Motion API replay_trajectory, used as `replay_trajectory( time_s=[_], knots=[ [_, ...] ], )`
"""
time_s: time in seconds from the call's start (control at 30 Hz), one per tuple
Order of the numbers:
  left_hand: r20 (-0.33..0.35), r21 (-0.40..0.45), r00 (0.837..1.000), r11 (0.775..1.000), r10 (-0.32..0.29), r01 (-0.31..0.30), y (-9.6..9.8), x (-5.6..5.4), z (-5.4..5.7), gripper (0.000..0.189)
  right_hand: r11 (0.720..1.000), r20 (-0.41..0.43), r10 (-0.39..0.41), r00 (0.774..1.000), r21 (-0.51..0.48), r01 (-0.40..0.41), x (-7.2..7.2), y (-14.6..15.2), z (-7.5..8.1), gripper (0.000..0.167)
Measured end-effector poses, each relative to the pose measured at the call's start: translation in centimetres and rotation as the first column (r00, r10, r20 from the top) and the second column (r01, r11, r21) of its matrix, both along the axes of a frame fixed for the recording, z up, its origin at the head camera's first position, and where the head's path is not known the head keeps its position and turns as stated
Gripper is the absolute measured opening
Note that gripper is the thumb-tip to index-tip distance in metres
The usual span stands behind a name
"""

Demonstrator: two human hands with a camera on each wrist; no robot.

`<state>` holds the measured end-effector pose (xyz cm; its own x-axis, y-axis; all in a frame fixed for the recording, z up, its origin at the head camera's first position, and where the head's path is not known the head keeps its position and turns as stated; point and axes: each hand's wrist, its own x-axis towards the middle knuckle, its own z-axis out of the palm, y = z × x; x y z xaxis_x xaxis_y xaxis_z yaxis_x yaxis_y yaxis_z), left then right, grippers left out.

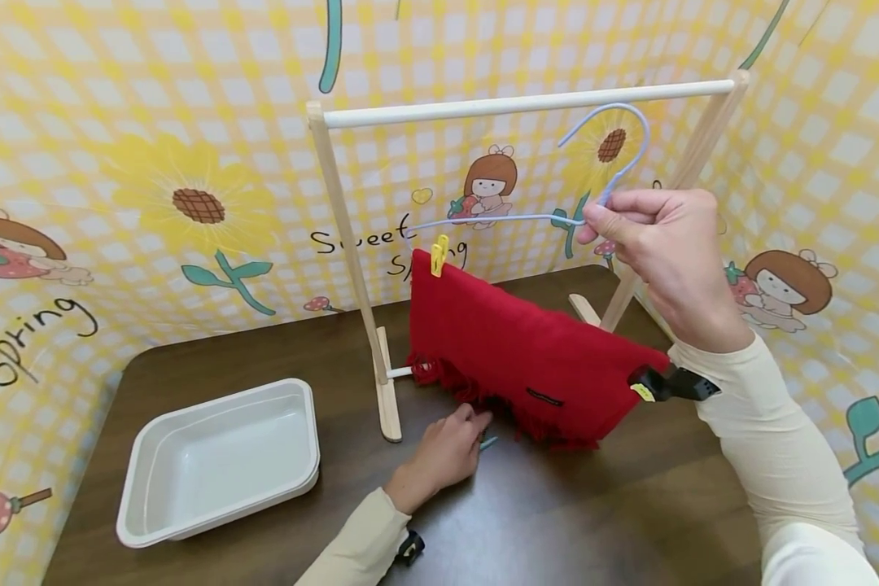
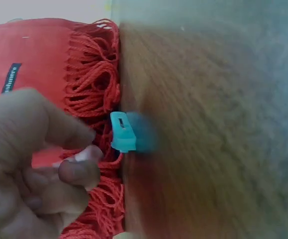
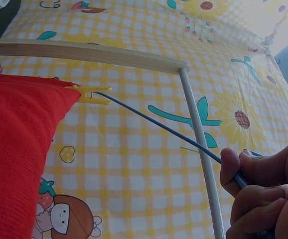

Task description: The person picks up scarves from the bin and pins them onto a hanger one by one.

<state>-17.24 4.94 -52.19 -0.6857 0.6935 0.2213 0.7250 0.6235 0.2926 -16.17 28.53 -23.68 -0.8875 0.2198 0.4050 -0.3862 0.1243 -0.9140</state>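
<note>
My right hand (image 1: 662, 252) pinches a light blue wire clothes hanger (image 1: 513, 218) at the base of its hook, holding it up in front of the rack. From the hanger slopes a folded red scarf (image 1: 520, 342) with a fringe and a small dark label. A yellow clothespin (image 1: 439, 256) grips its upper left corner; a yellow piece (image 1: 642, 392) shows at its right end. Low by the fringe, my left hand (image 1: 443, 452) reaches toward a teal clothespin (image 2: 123, 132) at the tabletop. In the left wrist view its loosely bent fingertips stop just short of that clothespin.
A wooden rack with a white top bar (image 1: 527, 106) stands behind the scarf. At the left, a white plastic basin (image 1: 220, 509) sits on the dark wooden table (image 1: 557, 529). Yellow checked cloth (image 1: 190, 81) with printed flowers surrounds the table's back and sides.
</note>
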Motion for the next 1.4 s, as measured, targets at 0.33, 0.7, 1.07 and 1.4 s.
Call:
replay_trajectory(
  time_s=[0.33,0.7,1.07,1.4],
  knots=[
    [-0.113,-0.161,0.986,0.977,0.126,-0.143,1.0,0.2,-0.5,0.044,0.999,0.025,-0.012,1.0,0.033,0.012,0.3,-0.2,0.3,0.019],
    [-0.249,-0.251,0.968,0.962,0.043,-0.107,2.1,0.3,-1.0,0.021,0.998,-0.029,0.027,0.999,-0.059,-0.029,0.6,0.4,0.7,0.023],
    [-0.26,-0.137,0.956,0.975,0.134,-0.174,1.5,0.4,-0.9,0.02,0.998,-0.031,0.029,0.999,-0.061,-0.031,0.6,0.6,1.1,0.026],
    [-0.059,0.027,0.988,0.989,0.144,-0.143,0.0,1.0,0.7,0.021,0.999,-0.002,-0.004,1.0,-0.046,0.004,0.7,0.6,0.8,0.02]
  ],
)
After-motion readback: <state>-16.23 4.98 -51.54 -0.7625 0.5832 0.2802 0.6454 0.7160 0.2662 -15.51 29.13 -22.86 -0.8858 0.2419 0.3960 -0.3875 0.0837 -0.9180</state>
